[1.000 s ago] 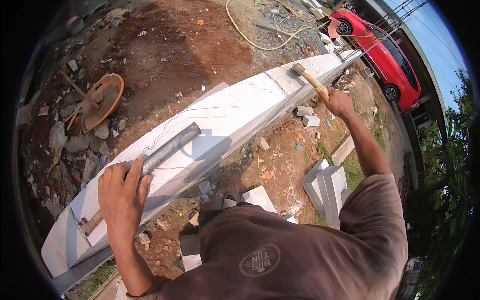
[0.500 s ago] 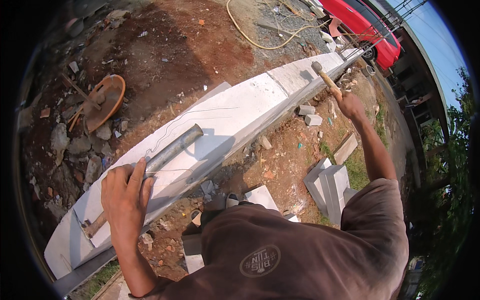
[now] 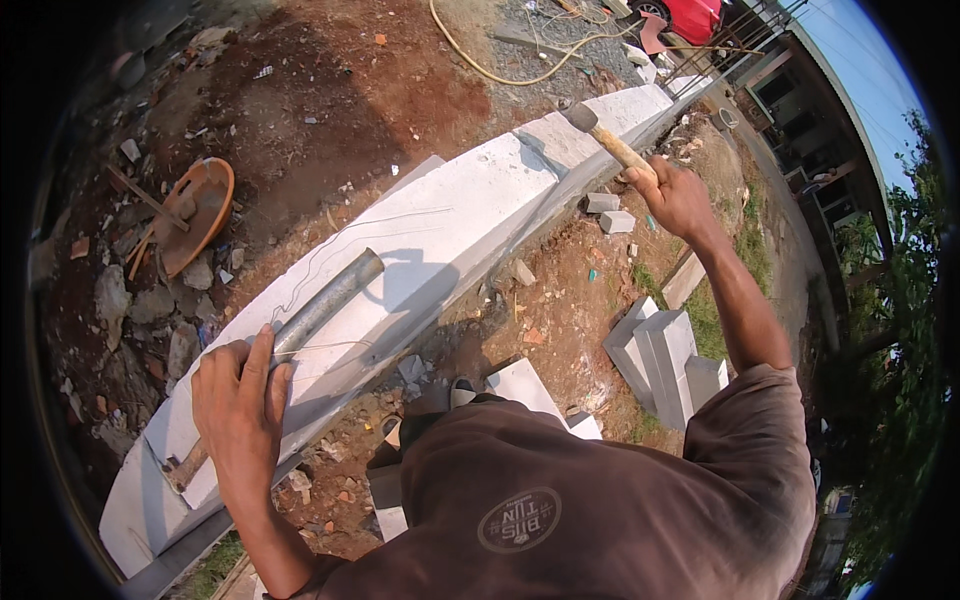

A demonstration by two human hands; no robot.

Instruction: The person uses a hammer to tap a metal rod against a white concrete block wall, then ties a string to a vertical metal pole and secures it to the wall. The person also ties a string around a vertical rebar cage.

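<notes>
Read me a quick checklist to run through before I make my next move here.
1. Right hand gripping the hammer: ok, closed around its wooden handle.
2. Left hand on the metal pipe: ok, touching it.
3. Hammer head clear of the left hand: ok, well apart.
4. Pipe seated flat on the white wall: cannot tell.
5. Gloves on: not ok, both hands are bare.
6. Ground beside you free of loose pieces: not ok, a pale block lies there.
</notes>
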